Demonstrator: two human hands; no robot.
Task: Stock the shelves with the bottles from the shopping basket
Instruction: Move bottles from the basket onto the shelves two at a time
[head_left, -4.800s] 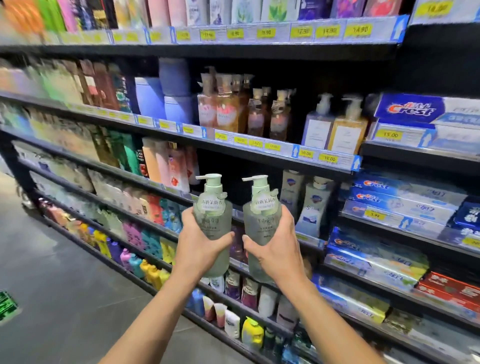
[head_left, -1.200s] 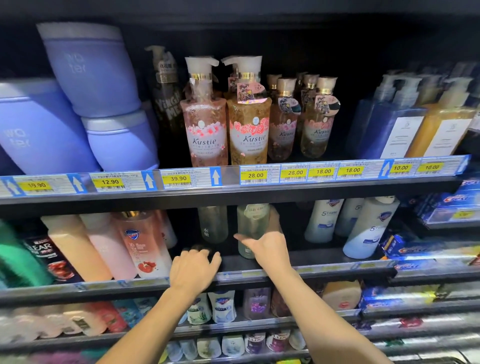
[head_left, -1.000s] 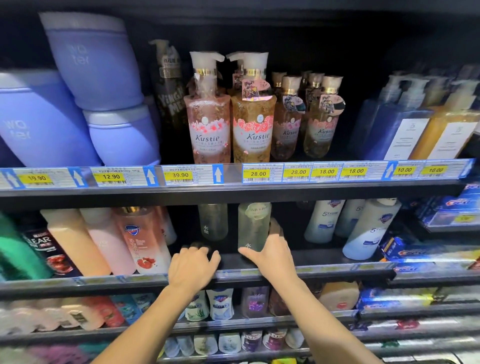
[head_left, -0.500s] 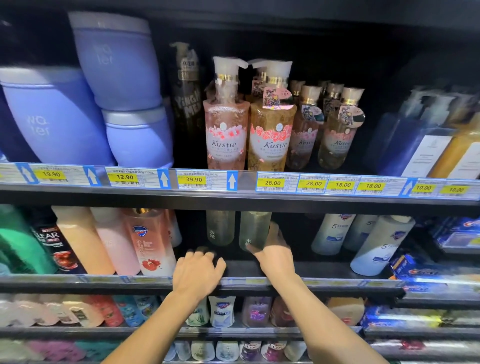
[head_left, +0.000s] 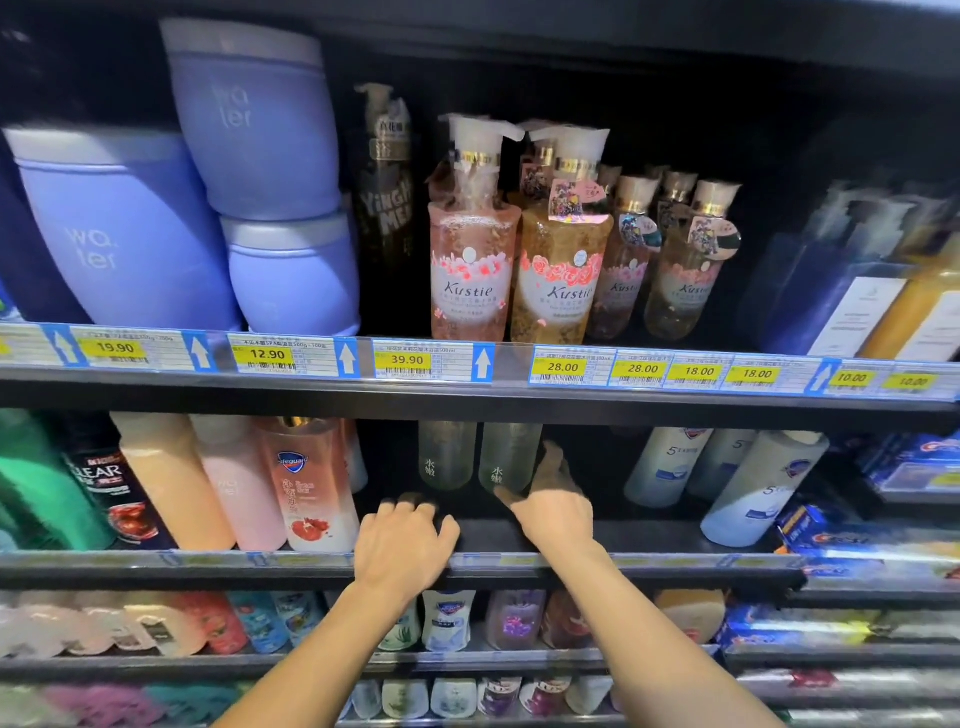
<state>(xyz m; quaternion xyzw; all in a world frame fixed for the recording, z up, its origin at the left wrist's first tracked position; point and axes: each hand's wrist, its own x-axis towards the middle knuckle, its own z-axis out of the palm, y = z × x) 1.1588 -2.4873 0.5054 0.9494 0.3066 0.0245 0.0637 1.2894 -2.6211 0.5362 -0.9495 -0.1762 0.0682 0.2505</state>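
The middle shelf is carrying everything here, with a dark gap between the pink washes and the white bottles on the right. Two pale green bottles are standing in that gap, set well back from the front lip. The left bottle and right bottle are sitting side by side, nearly touching. Both are standing upright, long axis running straight up, tops hiding behind the shelf above and printed characters facing out toward the aisle. The right hand is the nearer one: it's wrapping the right bottle's base from the lower right, thumb crossing the front and fingers running up its far side. The left hand is resting palm down on the front lip, fingers loosely bent and holding nothing, with the left bottle sitting up and slightly right of it, well apart. I'm guessing any last nudge is going straight back or sideways – tipping is the risk. The basket isn't showing.
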